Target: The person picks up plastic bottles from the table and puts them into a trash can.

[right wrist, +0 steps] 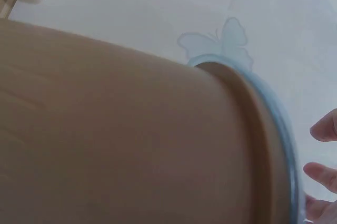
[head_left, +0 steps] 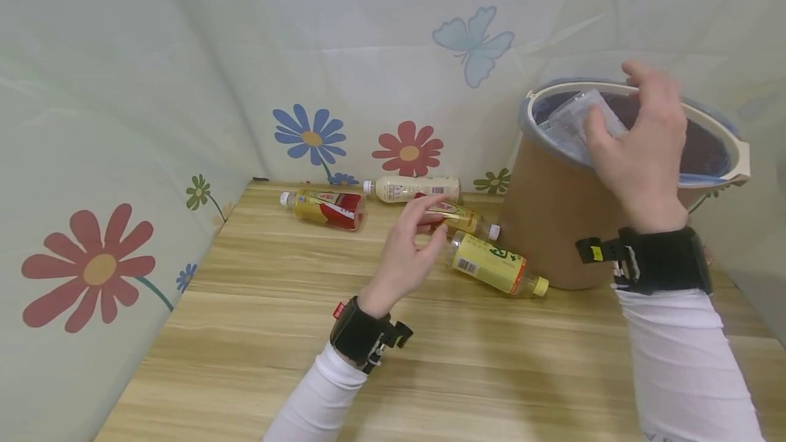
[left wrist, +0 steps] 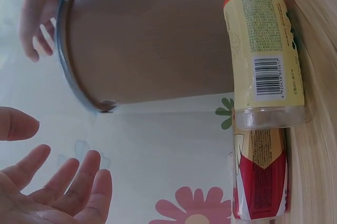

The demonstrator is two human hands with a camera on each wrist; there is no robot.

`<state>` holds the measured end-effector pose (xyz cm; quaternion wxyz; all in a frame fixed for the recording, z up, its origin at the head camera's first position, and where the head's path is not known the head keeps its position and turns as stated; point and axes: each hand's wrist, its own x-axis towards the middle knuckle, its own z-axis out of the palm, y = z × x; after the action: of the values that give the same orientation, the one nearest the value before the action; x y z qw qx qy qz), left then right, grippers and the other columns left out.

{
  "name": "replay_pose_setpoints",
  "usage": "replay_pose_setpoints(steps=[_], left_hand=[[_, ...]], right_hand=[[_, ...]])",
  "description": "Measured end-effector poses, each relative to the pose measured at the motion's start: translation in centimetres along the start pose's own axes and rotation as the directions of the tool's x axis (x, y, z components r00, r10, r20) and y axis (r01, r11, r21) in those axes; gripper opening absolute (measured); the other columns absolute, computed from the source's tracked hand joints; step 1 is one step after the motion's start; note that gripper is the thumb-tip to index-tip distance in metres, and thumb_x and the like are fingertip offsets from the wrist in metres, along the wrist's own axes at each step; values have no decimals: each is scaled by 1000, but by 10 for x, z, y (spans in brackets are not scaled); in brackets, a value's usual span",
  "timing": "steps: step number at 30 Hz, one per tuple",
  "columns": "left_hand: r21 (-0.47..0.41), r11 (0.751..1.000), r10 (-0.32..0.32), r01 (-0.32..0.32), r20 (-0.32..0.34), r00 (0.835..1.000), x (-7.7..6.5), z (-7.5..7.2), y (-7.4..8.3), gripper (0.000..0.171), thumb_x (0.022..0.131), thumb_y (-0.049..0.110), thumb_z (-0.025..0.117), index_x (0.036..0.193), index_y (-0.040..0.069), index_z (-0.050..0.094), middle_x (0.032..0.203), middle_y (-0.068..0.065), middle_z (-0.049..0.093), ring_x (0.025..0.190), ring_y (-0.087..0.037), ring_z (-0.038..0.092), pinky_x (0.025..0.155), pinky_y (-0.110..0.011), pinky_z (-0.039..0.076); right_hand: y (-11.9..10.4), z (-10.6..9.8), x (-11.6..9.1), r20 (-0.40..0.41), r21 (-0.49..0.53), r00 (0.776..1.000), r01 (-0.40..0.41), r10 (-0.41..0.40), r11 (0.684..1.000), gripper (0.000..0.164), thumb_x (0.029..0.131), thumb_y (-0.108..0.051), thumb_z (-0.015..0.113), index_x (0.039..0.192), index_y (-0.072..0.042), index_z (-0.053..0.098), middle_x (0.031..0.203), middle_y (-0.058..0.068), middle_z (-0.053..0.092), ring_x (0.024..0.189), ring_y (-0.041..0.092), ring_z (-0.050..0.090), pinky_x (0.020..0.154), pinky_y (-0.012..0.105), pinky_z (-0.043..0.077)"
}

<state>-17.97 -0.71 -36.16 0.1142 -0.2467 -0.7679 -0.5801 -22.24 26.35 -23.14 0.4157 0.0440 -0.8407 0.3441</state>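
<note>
My right hand (head_left: 645, 135) is over the mouth of a tall brown trash bin (head_left: 546, 224), fingers spread and relaxed. A clear, crinkled plastic item (head_left: 580, 121) lies in the bin's opening, overlapped by the thumb in the head view; its exact kind is hard to make out. In the right wrist view the fingertips (right wrist: 321, 174) sit just beyond the rim with a gap between them. My left hand (head_left: 405, 251) hovers by the bottles, its fingers apart and holding nothing. Nearest to it are a yellow-labelled bottle (head_left: 491, 264) and a red-and-yellow bottle (head_left: 460, 218), both on their sides.
Another red-and-yellow bottle (head_left: 331, 209) lies farther left on the wooden table (head_left: 276, 333). Against the flowered backdrop (head_left: 368, 53) lies a cream bottle (head_left: 417, 189) with a white cap. A bluish liner folds over the bin's pale rim (head_left: 706, 114).
</note>
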Motion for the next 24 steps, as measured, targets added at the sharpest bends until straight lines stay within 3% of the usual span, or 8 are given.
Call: replay_pose_setpoints(steps=[5, 8, 13, 18, 24], left_hand=[[3, 1000, -3, 3, -23, 1000, -1, -5, 0, 46, 98, 4, 56, 143, 9, 51, 145, -14, 52, 121, -30, 63, 103, -48, 54], [25, 1000, 12, -11, -40, 999, -2, -9, -1, 47, 97, 3, 57, 143, 8, 50, 145, -14, 53, 119, -30, 63, 102, -44, 55], [69, 998, 17, -11, -77, 997, -5, -15, -6, 48, 97, 4, 58, 144, 9, 50, 147, -15, 52, 120, -32, 62, 102, -45, 54], [166, 986, 0, 16, -97, 995, -10, -19, -14, 46, 97, 7, 59, 142, 8, 53, 146, -12, 54, 119, -29, 60, 103, -45, 52], [318, 948, 34, -8, -75, 997, -11, -24, -22, 41, 96, 8, 59, 137, 5, 58, 141, -12, 58, 123, -28, 60, 106, -44, 50]], right_hand=[[-12, 6, -15, -50, 54, 995, 87, -85, 995, 42, 90, -19, 59, 128, -3, 65, 124, 21, 67, 111, 36, 61, 93, 14, 39], [-22, 12, -28, -78, 106, 989, 133, -126, 985, 35, 89, -11, 59, 121, 0, 69, 114, 21, 70, 101, 20, 63, 88, 4, 39], [-33, 26, -59, -113, 218, 973, 221, -200, 951, 24, 89, -2, 58, 107, 6, 72, 99, 24, 71, 89, -6, 54, 81, 9, 45], [-30, 43, -93, -86, 271, 973, 230, -214, 935, 20, 91, 1, 56, 101, 6, 73, 91, 22, 70, 85, -7, 53, 77, 14, 46], [-6, 63, -131, 61, 246, 985, 139, -159, 959, 19, 91, 4, 57, 104, 4, 71, 93, 18, 69, 85, 4, 58, 77, 12, 47]])
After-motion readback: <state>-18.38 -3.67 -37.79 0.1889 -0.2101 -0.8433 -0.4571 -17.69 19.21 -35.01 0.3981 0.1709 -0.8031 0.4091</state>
